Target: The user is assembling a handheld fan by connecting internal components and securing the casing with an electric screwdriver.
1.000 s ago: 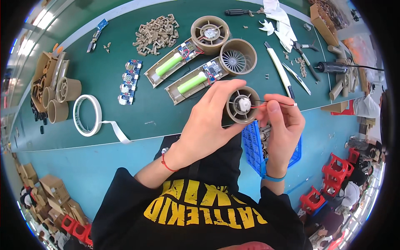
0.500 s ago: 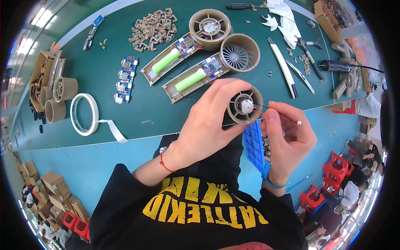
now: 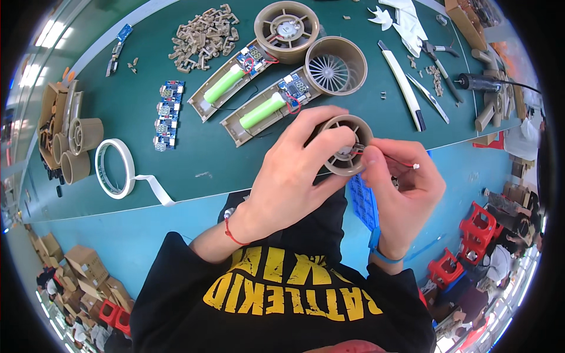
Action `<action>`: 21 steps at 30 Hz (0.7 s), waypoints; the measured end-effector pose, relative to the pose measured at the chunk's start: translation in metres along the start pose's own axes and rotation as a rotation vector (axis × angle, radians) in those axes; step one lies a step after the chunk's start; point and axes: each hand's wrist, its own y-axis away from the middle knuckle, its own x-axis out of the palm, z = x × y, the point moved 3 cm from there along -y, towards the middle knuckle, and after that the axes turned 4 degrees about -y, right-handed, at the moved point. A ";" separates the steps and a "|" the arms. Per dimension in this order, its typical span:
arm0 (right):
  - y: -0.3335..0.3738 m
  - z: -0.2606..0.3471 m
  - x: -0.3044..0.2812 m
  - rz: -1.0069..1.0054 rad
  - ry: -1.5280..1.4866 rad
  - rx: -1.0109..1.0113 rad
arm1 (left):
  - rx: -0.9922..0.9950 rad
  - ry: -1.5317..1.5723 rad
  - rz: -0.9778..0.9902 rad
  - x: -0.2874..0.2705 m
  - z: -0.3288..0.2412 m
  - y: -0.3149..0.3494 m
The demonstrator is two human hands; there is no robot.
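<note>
My left hand [image 3: 285, 162] grips a small brown round fan housing [image 3: 360, 125] near the table's front edge. Its index finger reaches into the housing's mouth and rests on the whitish motor hub, hiding much of it. At the housing's right rim, my right hand [image 3: 409, 191] is closed in a pinch on thin red and black wires [image 3: 395, 160], which end in a small white connector [image 3: 416, 166]. Just beyond lie two open brown handle shells [image 3: 231, 130], each with a green battery [image 3: 262, 112] and a blue circuit board [image 3: 294, 87]. Fan heads [image 3: 286, 29] adjoin them.
Left on the green table are a white tape roll [image 3: 99, 167], joined circuit boards [image 3: 169, 116] and a pile of brown clips [image 3: 206, 36]. To the right lie a white-and-black bar [image 3: 403, 85], tweezers [image 3: 431, 99], pliers [image 3: 442, 67] and an electric screwdriver [image 3: 479, 82]. Below is a blue crate [image 3: 363, 203].
My left index finger has moved from the housing's outside into its mouth, over the hub. My right fingers have come closer to the rim, and the wires have shifted with them.
</note>
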 end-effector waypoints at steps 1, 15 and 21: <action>0.000 0.001 -0.001 -0.005 0.003 0.004 | 0.004 -0.031 0.010 0.000 0.000 0.000; -0.021 0.019 -0.047 0.180 0.508 -0.150 | 0.086 -0.148 -0.005 0.001 -0.003 -0.005; -0.034 0.032 -0.038 0.401 0.594 -0.226 | 0.057 -0.091 -0.013 -0.001 0.000 -0.002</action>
